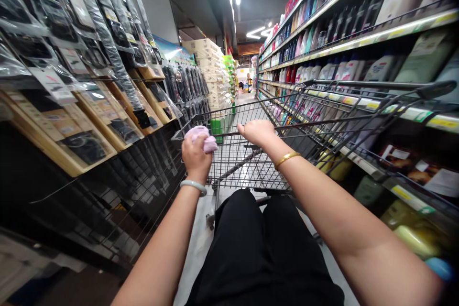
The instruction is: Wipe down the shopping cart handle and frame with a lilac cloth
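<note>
My left hand (196, 160) is closed around a bunched lilac cloth (201, 136) at the near left corner of a dark wire shopping cart (322, 123). The cloth bulges out above and to the right of the fingers. To the right of it, my right hand (258, 133) is curled over the cart's near top rail, its thumb pointing left. Most of its fingers are hidden behind the hand. The cart stands sideways in front of my legs, its handle (362, 84) off to the right. Bare wire mesh shows through the basket between my hands.
Shelves of bottles (344, 67) line the right, close to the cart. On the left hang belts in plastic (118, 24) above wooden display boxes (103, 110). Stacked cartons (211, 62) stand farther down the aisle. A tiled floor (201, 258) lies below.
</note>
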The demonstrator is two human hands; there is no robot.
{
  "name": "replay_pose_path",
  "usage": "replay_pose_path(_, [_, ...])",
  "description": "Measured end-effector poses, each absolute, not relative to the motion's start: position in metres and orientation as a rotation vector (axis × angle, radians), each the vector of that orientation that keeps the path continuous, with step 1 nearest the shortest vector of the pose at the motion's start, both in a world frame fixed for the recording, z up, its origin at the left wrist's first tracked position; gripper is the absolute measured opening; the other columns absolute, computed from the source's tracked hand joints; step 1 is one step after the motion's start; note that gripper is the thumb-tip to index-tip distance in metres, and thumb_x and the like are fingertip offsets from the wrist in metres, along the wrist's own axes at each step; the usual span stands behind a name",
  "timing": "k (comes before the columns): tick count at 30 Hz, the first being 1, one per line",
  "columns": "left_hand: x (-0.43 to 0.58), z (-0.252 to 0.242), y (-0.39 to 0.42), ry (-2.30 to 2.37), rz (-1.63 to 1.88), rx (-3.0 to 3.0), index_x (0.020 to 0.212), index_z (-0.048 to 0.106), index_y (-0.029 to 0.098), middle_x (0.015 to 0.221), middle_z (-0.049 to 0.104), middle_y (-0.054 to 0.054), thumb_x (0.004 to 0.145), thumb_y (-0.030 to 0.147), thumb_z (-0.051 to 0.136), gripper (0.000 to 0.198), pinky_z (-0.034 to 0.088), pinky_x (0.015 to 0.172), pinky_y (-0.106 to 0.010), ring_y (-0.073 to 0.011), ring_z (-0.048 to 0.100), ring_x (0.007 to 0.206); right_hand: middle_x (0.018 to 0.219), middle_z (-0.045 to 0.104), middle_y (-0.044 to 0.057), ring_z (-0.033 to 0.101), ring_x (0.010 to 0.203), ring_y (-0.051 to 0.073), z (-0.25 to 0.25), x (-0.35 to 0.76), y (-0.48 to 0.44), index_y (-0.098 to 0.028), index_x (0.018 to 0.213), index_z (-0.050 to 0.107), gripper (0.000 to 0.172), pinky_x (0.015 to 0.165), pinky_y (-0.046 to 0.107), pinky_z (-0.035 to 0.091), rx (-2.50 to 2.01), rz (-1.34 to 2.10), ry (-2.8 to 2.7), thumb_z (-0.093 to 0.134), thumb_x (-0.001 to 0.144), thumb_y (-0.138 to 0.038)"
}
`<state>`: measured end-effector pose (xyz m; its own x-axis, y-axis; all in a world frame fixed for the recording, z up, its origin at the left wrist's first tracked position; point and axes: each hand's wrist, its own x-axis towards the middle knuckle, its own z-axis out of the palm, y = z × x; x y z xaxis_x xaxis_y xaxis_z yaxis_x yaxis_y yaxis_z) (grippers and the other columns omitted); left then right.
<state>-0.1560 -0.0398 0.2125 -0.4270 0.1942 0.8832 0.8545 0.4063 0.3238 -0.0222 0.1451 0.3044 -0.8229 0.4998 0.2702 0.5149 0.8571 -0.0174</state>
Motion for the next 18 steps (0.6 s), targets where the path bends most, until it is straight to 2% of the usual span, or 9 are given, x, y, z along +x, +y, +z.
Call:
replay_pose_path(5, [-0.129,0.191,-0.031,-1.897,-0.982,-1.060,0.115,0.072,0.030,0.125,0.063,-0.008,0.081,0.020,0.070,0.035,0.051,0.107,-0.045,-0.0277,0.060,0.119,0.127,0.075,0.024,0.071,0.123,0.030,0.303,-0.021,0.145,-0.010,0.117,0.078,0.076,0.099,0.037,0.053,-0.765,-0.087,-2.714,0.020,0.105,-0.057])
replay_pose_path(11, [-0.144,0.186,-0.040,-1.964,-1.065,-0.861,0.112,0.070,0.025,0.123,0.060,-0.011,0.083,0.018,0.065,0.030,0.054,0.100,-0.046,-0.0286,0.061,0.115,0.127,0.074,0.024,0.070,0.123,0.032,0.302,-0.023,0.145,-0.011,0.118,0.078,0.075,0.098,0.039,0.054,-0.770,-0.073,-2.704,0.020,0.106,-0.056])
replay_pose_path(15, [-0.124,0.185,-0.018,-1.972,-1.075,-0.865,0.115,0.070,0.026,0.127,0.061,-0.012,0.085,0.017,0.063,0.033,0.052,0.105,-0.049,-0.0300,0.060,0.120,0.124,0.075,0.024,0.072,0.120,0.032,0.301,-0.027,0.144,-0.010,0.115,0.078,0.071,0.097,0.040,0.054,-0.745,-0.057,-2.686,0.022,0.106,-0.052])
replay_pose_path(18, [-0.098,0.182,0.005,-1.953,-1.059,-1.020,0.116,0.071,0.027,0.128,0.062,-0.010,0.085,0.016,0.064,0.034,0.050,0.108,-0.047,-0.0289,0.058,0.123,0.121,0.076,0.025,0.073,0.119,0.031,0.300,-0.027,0.143,-0.009,0.113,0.078,0.070,0.097,0.038,0.054,-0.745,-0.063,-2.660,0.024,0.106,-0.052])
